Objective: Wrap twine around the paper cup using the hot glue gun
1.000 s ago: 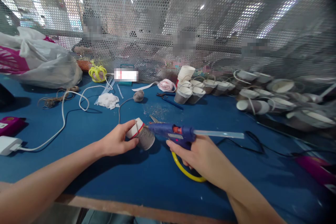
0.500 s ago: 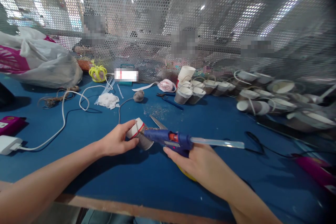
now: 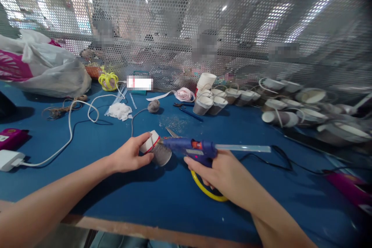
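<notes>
My left hand (image 3: 135, 154) grips a small paper cup (image 3: 162, 154), tilted on its side. Its bare end is white with a red line, and grey twine wraps the rest. A strand of twine runs back from the cup to a small grey ball of twine (image 3: 154, 105). In my right hand (image 3: 216, 168) is a blue glue gun (image 3: 186, 146), a clear glue stick jutting from its rear. The nozzle points left, close to the cup's wrapped side; whether it touches I cannot tell. Behind the gun lie scissors, showing a blade (image 3: 171, 131) and a yellow handle (image 3: 207, 193).
Several twine-wrapped cups with handles (image 3: 203, 102) stand at the back right, beside stacked white cups (image 3: 207, 79). Pliers (image 3: 188, 113) and a pink ribbon roll (image 3: 184, 94) lie near them. A white cable (image 3: 69, 124) crosses the left; a plastic bag (image 3: 52, 69) sits behind.
My right hand has shifted the glue gun slightly right and up, uncovering more of the cup's twine and the yellow scissor handle. My left hand and the cup stay nearly still.
</notes>
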`<action>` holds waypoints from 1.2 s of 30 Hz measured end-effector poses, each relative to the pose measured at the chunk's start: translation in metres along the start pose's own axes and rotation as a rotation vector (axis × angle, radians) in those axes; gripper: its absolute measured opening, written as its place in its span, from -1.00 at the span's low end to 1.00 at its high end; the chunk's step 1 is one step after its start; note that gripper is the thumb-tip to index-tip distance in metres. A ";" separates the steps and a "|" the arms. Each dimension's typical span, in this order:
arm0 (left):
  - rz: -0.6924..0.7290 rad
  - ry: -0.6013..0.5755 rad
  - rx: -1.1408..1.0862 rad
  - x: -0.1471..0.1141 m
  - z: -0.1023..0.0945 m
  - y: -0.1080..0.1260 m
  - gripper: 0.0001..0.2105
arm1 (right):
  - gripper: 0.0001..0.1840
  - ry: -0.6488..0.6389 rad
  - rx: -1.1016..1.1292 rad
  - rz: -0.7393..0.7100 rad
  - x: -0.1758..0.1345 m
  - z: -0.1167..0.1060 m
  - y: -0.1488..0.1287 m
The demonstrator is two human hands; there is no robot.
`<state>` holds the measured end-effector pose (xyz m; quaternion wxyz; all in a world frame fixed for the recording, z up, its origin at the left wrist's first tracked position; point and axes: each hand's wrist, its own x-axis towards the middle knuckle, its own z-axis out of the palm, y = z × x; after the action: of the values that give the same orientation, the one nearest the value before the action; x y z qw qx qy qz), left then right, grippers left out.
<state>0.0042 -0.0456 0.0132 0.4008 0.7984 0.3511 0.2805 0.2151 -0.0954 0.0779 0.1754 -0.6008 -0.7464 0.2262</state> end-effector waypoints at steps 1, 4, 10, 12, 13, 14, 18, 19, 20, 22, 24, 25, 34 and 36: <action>-0.006 -0.001 -0.005 0.000 0.000 0.000 -0.80 | -0.68 0.000 0.024 0.003 0.001 -0.001 0.000; -0.021 0.000 -0.017 0.000 0.000 -0.001 -0.78 | -0.65 -0.002 0.067 0.003 0.005 -0.003 0.001; -0.024 0.013 -0.003 0.000 0.000 0.000 -0.79 | -0.69 -0.028 0.102 0.017 0.010 -0.002 0.006; -0.021 0.011 0.004 0.000 -0.001 0.000 -0.78 | -0.67 -0.029 0.097 0.019 0.010 -0.002 0.007; -0.017 0.011 0.004 0.000 -0.001 0.000 -0.79 | -0.65 -0.027 0.088 0.022 0.010 -0.002 0.007; -0.013 0.011 0.001 0.000 -0.001 0.000 -0.79 | -0.63 -0.026 0.080 0.025 0.011 -0.002 0.006; -0.007 0.005 -0.016 0.000 -0.001 0.000 -0.80 | -0.61 -0.033 0.080 0.026 0.010 -0.002 0.006; -0.009 0.004 -0.014 0.000 -0.001 0.000 -0.79 | -0.62 -0.037 0.087 0.023 0.010 -0.002 0.006; -0.010 0.001 -0.010 0.000 -0.001 0.000 -0.78 | -0.62 -0.040 0.092 0.018 0.010 -0.002 0.006; -0.011 0.001 0.007 -0.001 -0.001 0.000 -0.77 | -0.64 -0.040 0.094 0.012 0.009 -0.002 0.005; -0.011 0.007 0.028 -0.001 -0.002 0.000 -0.76 | -0.67 -0.036 0.101 0.004 0.008 -0.001 0.005; -0.009 0.012 0.037 -0.001 -0.002 0.000 -0.76 | -0.68 -0.035 0.106 0.000 0.007 -0.001 0.004; 0.002 0.007 0.026 0.000 -0.002 -0.001 -0.77 | -0.68 -0.044 0.089 0.012 0.001 -0.001 -0.003; 0.010 0.009 0.025 0.000 -0.002 -0.001 -0.76 | -0.68 -0.054 0.094 0.005 -0.001 0.002 -0.001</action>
<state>0.0027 -0.0444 0.0136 0.3878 0.8039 0.3522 0.2818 0.2133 -0.0968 0.0769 0.1824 -0.5874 -0.7380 0.2776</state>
